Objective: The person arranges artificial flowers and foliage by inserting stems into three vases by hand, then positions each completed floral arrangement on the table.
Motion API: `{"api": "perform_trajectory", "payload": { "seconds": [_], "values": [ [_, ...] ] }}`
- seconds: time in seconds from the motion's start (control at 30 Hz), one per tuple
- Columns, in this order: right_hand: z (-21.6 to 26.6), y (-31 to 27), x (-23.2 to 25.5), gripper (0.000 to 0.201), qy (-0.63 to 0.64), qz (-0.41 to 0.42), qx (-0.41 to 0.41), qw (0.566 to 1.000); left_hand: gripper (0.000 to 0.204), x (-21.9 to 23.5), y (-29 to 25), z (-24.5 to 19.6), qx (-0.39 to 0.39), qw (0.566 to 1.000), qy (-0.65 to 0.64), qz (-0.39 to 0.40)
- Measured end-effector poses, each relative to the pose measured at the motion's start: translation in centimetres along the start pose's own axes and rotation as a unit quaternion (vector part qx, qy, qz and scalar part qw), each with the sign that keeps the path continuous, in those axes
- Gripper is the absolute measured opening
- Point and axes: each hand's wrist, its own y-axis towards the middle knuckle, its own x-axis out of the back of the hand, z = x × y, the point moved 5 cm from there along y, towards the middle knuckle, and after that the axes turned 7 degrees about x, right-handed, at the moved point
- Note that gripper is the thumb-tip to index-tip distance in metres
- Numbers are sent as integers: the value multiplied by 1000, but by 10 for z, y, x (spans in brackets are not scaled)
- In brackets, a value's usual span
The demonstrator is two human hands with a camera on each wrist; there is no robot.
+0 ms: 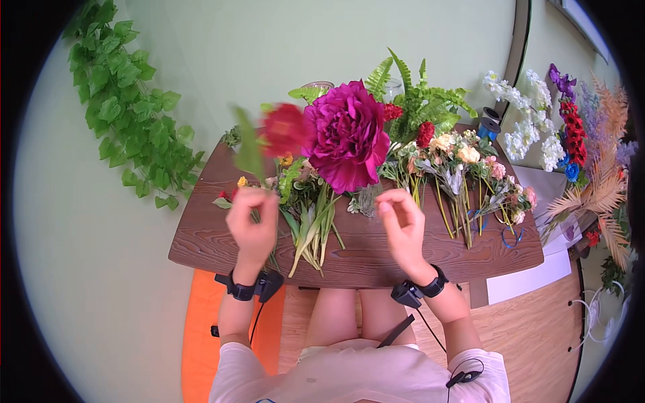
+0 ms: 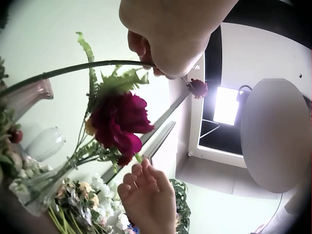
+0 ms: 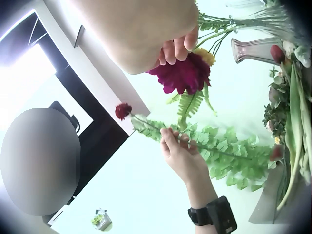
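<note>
My left hand (image 1: 253,221) pinches the green stem (image 2: 92,64) of a red flower (image 1: 283,129), which stands up above the fingers with a green leaf and is blurred in the head view. In the right wrist view the small red bloom (image 3: 123,111) points up and away from that hand. My right hand (image 1: 402,227) is raised with loosely curled fingers and nothing in them. Between the hands a clear glass vase (image 1: 368,199) holds a large magenta peony (image 1: 347,138), green fern and small red flowers; the peony hides part of the arrangement.
Cut stems with green leaves (image 1: 310,232) lie on the dark wooden table (image 1: 376,265) at the left. Cream and pink flower bunches (image 1: 468,154) lie at the right, near a blue ribbon spool (image 1: 489,127). Another glass vase (image 2: 45,144) stands behind. An ivy garland (image 1: 121,101) hangs on the wall.
</note>
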Motion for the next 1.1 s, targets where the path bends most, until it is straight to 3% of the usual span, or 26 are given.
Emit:
{"api": "perform_trajectory", "payload": {
  "seconds": [0.03, 0.13, 0.17, 0.2, 0.3, 0.43, 0.5, 0.6, 0.63, 0.7, 0.73, 0.77, 0.83, 0.9, 0.97, 1.1],
  "values": [
    [7, -2, -4, 11, 3, 25, 6, 1000, 15, -12, 0, -18, -48, 998, 20, 40],
    [23, -12, -8, 20, 5, 60, 21, 998, 16, -48, -13, -47, -87, 985, -19, 149],
    [26, -15, -9, 23, 3, 74, 21, 997, 16, -56, -17, -51, -88, 985, -19, 148],
    [26, -16, -7, 26, -40, 92, 89, 991, 16, -66, -24, -54, -101, 978, -16, 181],
    [34, -20, 3, 25, -49, 113, 90, 988, 14, -89, -35, -55, -106, 969, -32, 220],
    [27, -23, 24, 18, -65, 60, 75, 993, 13, -110, -40, -57, -76, 962, -44, 258],
    [21, -22, 42, 14, -34, -16, -6, 999, 11, -121, -38, -50, -54, 955, -39, 291],
    [32, -8, 62, 15, -41, -97, 3, 994, 15, -131, -40, -20, 72, 938, -9, 338],
    [33, -2, 69, 15, -41, -122, 25, 991, 15, -132, -38, -12, 73, 938, -9, 340],
    [34, 9, 83, 15, -49, -174, 59, 982, 19, -138, -38, 20, 240, 897, 39, 370],
    [38, 17, 85, 15, -49, -185, 82, 978, 23, -142, -39, 40, 305, 897, -23, 318],
    [43, 24, 87, 15, -48, -195, 106, 974, 23, -149, -41, 57, 304, 897, -23, 318],
    [43, 36, 90, 14, -55, -210, 125, 968, 33, -153, -35, 78, 170, 950, -70, 253],
    [43, 46, 90, 14, -61, -223, 143, 962, 42, -163, -38, 109, 157, 942, -76, 285],
    [42, 56, 86, 13, -76, -214, 153, 962, 38, -181, -39, 136, -6, 958, -10, 286],
    [37, 68, 77, 12, -103, -188, 151, 965, 41, -200, -29, 140, 49, 940, -50, 335]
  ]
}}
